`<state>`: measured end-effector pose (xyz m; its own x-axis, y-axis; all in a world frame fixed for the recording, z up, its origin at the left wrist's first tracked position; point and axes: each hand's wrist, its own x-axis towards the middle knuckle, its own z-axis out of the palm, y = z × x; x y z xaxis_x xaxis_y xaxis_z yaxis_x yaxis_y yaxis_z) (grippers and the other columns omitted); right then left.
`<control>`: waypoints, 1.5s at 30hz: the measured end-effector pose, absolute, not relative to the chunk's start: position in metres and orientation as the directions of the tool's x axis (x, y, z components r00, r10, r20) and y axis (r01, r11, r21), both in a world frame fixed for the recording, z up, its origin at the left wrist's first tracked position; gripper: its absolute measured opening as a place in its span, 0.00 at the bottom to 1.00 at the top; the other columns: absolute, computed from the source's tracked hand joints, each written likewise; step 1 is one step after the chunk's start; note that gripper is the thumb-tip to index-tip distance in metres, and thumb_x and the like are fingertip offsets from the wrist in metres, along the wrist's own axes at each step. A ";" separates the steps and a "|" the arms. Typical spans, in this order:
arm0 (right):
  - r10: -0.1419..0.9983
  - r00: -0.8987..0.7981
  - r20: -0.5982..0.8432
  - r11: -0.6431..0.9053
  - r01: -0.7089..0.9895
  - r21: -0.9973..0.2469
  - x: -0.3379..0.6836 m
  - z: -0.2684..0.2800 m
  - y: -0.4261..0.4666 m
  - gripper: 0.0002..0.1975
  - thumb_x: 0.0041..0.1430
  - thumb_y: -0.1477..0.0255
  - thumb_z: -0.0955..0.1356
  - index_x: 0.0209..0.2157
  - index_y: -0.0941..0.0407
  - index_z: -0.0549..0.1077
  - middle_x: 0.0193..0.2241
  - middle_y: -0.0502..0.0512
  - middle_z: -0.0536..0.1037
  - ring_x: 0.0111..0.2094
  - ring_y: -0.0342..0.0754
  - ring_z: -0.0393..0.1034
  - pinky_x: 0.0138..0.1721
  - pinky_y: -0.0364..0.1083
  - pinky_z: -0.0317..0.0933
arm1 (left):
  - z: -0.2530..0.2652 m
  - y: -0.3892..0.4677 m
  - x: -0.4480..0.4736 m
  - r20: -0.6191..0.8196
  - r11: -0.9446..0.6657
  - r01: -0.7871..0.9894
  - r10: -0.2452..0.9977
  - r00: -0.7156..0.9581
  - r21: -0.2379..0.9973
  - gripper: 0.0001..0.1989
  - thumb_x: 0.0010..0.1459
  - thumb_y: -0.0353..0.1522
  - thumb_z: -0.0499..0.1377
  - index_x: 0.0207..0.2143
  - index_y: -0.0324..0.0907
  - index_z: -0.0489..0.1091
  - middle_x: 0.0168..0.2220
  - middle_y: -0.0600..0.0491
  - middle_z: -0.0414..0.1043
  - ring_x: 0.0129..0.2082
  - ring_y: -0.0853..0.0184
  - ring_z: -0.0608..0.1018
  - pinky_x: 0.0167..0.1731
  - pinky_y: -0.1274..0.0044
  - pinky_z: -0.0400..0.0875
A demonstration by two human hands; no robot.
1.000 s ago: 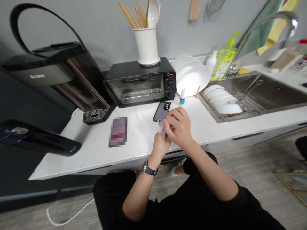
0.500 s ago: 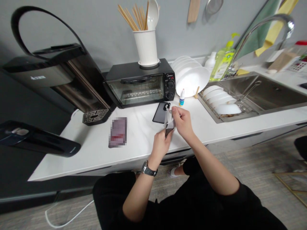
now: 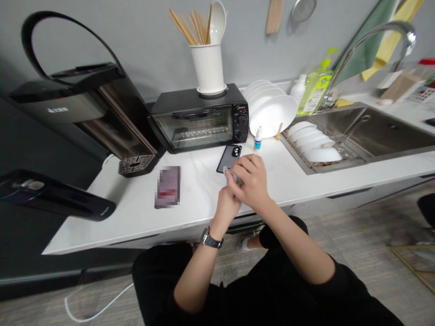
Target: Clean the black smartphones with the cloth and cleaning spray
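Right hand [image 3: 250, 179] clenched round a greyish cloth [image 3: 237, 178], left hand [image 3: 228, 204] fingers hidden, can't tell; go gently, low over the worktop [image 3: 200, 183]

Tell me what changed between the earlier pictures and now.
Since half a second ago, the right hand has moved left and down, closing over the left hand, much as it was a second ago. It now hides the dark item seen in the left hand; part of the pale grey piece shows at its fingers. No new grasp or release is visible. The left hand, phone case and dropper bottle stayed put.
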<state>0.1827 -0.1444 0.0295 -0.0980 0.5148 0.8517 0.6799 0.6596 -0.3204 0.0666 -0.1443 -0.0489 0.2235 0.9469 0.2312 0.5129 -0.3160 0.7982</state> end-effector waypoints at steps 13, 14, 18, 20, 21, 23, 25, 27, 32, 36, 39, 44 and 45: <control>0.670 -0.218 0.709 0.694 0.523 -0.495 0.203 0.057 -0.130 0.26 0.72 0.63 0.61 0.18 0.52 0.55 0.17 0.46 0.56 0.23 0.44 0.53 0.30 0.49 0.47 | -0.047 -0.147 0.068 0.282 -0.376 0.569 0.927 0.249 0.731 0.12 0.69 0.34 0.55 0.37 0.41 0.77 0.34 0.44 0.82 0.36 0.56 0.84 0.36 0.73 0.70; 0.697 -0.222 0.682 0.688 0.476 -0.548 0.206 0.058 -0.129 0.27 0.72 0.60 0.62 0.18 0.52 0.55 0.17 0.46 0.56 0.23 0.44 0.52 0.29 0.48 0.47 | -0.047 -0.147 0.068 0.284 -0.377 0.564 0.926 0.248 0.735 0.12 0.69 0.35 0.55 0.38 0.41 0.77 0.34 0.45 0.82 0.36 0.56 0.84 0.36 0.74 0.70; 0.854 -0.149 0.498 0.519 0.176 -0.836 0.216 0.044 -0.120 0.31 0.66 0.46 0.66 0.18 0.53 0.59 0.18 0.45 0.55 0.21 0.42 0.48 0.25 0.46 0.45 | -0.047 -0.148 0.067 0.269 -0.360 0.558 0.932 0.242 0.748 0.15 0.70 0.39 0.56 0.36 0.42 0.77 0.32 0.48 0.81 0.33 0.60 0.82 0.34 0.76 0.68; 0.914 -0.103 0.393 0.398 0.034 -0.917 0.218 0.032 -0.114 0.31 0.62 0.42 0.67 0.20 0.53 0.63 0.18 0.44 0.57 0.21 0.41 0.47 0.24 0.45 0.44 | -0.048 -0.148 0.067 0.269 -0.356 0.554 0.934 0.235 0.753 0.16 0.70 0.39 0.56 0.34 0.42 0.77 0.31 0.48 0.81 0.32 0.61 0.82 0.34 0.76 0.68; 0.929 -0.081 0.360 0.360 -0.012 -0.933 0.217 0.027 -0.112 0.31 0.61 0.41 0.67 0.21 0.53 0.64 0.18 0.45 0.58 0.21 0.41 0.48 0.24 0.45 0.45 | -0.048 -0.148 0.067 0.273 -0.358 0.550 0.934 0.232 0.755 0.15 0.70 0.39 0.56 0.35 0.42 0.77 0.32 0.48 0.81 0.33 0.61 0.82 0.34 0.76 0.68; 0.933 -0.023 0.359 0.358 -0.042 -0.933 0.214 0.020 -0.109 0.32 0.62 0.40 0.66 0.22 0.53 0.64 0.19 0.45 0.60 0.22 0.42 0.50 0.24 0.45 0.47 | -0.047 -0.148 0.068 0.276 -0.357 0.542 0.934 0.228 0.761 0.14 0.70 0.39 0.56 0.36 0.42 0.78 0.33 0.49 0.81 0.33 0.61 0.82 0.35 0.76 0.68; 0.893 0.052 0.446 0.445 0.042 -0.895 0.210 0.021 -0.112 0.31 0.65 0.42 0.64 0.22 0.53 0.61 0.20 0.45 0.59 0.23 0.43 0.51 0.26 0.45 0.49 | -0.046 -0.147 0.068 0.268 -0.348 0.531 0.937 0.223 0.773 0.14 0.70 0.38 0.56 0.37 0.41 0.78 0.33 0.49 0.82 0.34 0.61 0.82 0.35 0.76 0.68; 0.804 0.077 0.589 0.561 0.230 -0.795 0.206 0.027 -0.118 0.28 0.71 0.49 0.62 0.23 0.53 0.60 0.21 0.46 0.59 0.25 0.44 0.53 0.28 0.46 0.51 | -0.044 -0.147 0.068 0.257 -0.337 0.514 0.941 0.222 0.789 0.13 0.70 0.37 0.55 0.39 0.41 0.78 0.34 0.49 0.82 0.34 0.61 0.82 0.34 0.76 0.69; 0.549 -0.204 0.810 0.715 0.618 -0.328 0.198 0.040 -0.138 0.19 0.74 0.67 0.62 0.26 0.54 0.68 0.28 0.54 0.73 0.34 0.49 0.62 0.38 0.50 0.56 | -0.040 -0.147 0.068 0.220 -0.319 0.561 0.946 0.238 0.764 0.09 0.66 0.28 0.56 0.36 0.39 0.77 0.34 0.46 0.83 0.35 0.59 0.83 0.32 0.76 0.69; 0.506 -0.270 0.819 0.692 0.695 -0.198 0.194 0.040 -0.140 0.20 0.75 0.69 0.61 0.26 0.54 0.68 0.25 0.53 0.72 0.33 0.49 0.60 0.37 0.51 0.53 | -0.041 -0.147 0.067 0.190 -0.300 0.599 0.952 0.241 0.742 0.09 0.64 0.27 0.56 0.35 0.37 0.77 0.32 0.45 0.82 0.33 0.58 0.82 0.30 0.75 0.68; 0.530 -0.219 0.819 0.703 0.654 -0.280 0.193 0.040 -0.136 0.22 0.76 0.69 0.59 0.23 0.53 0.63 0.22 0.50 0.66 0.29 0.47 0.56 0.35 0.50 0.52 | -0.042 -0.146 0.068 0.199 -0.300 0.596 0.952 0.231 0.745 0.09 0.65 0.28 0.56 0.35 0.38 0.77 0.32 0.45 0.82 0.32 0.58 0.82 0.31 0.75 0.68; 0.592 -0.096 0.800 0.711 0.531 -0.462 0.194 0.040 -0.129 0.22 0.76 0.67 0.60 0.23 0.52 0.56 0.22 0.47 0.59 0.27 0.46 0.54 0.33 0.49 0.50 | -0.042 -0.147 0.068 0.253 -0.334 0.536 0.942 0.221 0.775 0.11 0.69 0.33 0.56 0.40 0.39 0.77 0.35 0.45 0.82 0.36 0.58 0.83 0.35 0.74 0.70; 0.618 -0.057 0.784 0.703 0.487 -0.519 0.195 0.039 -0.127 0.22 0.76 0.65 0.60 0.24 0.52 0.56 0.22 0.47 0.59 0.28 0.45 0.55 0.33 0.49 0.51 | -0.042 -0.147 0.068 0.255 -0.334 0.527 0.942 0.219 0.781 0.11 0.69 0.35 0.56 0.41 0.40 0.77 0.35 0.46 0.82 0.35 0.59 0.83 0.35 0.75 0.70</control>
